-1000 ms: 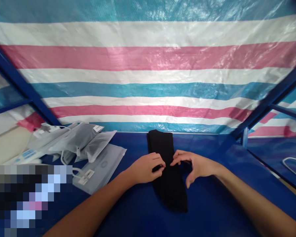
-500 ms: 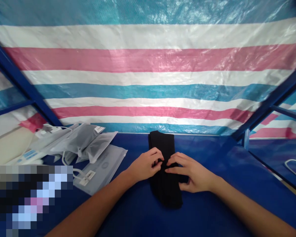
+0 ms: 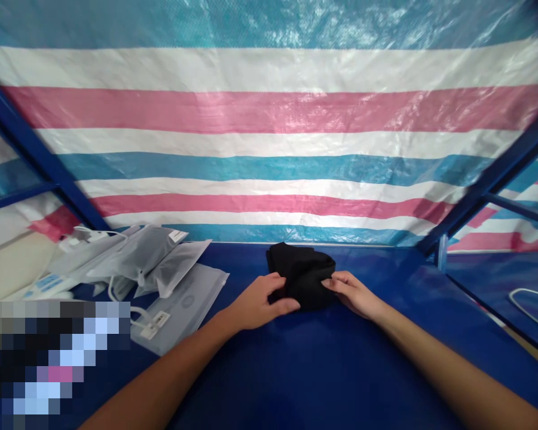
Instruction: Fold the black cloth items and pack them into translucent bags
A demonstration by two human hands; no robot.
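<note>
A black cloth (image 3: 307,278), folded into a compact bundle, lies on the blue surface (image 3: 296,370) near its back edge. My left hand (image 3: 266,303) rests at the bundle's left side, thumb and fingers apart, the fingertips partly hidden against the fabric. At the right side, my right hand (image 3: 352,292) pinches the edge of the cloth between thumb and fingers.
Clear zip bags (image 3: 183,304), some with dark contents, are piled at the left with white cables (image 3: 112,289). Blue metal posts (image 3: 67,191) stand on both sides. Behind hangs a striped plastic sheet (image 3: 269,110). A pixelated patch covers the lower left.
The cloth's near end has been folded up and away, so the cloth is shorter. My right hand has closed on its right edge; my left hand has shifted slightly and its thumb is spread.
</note>
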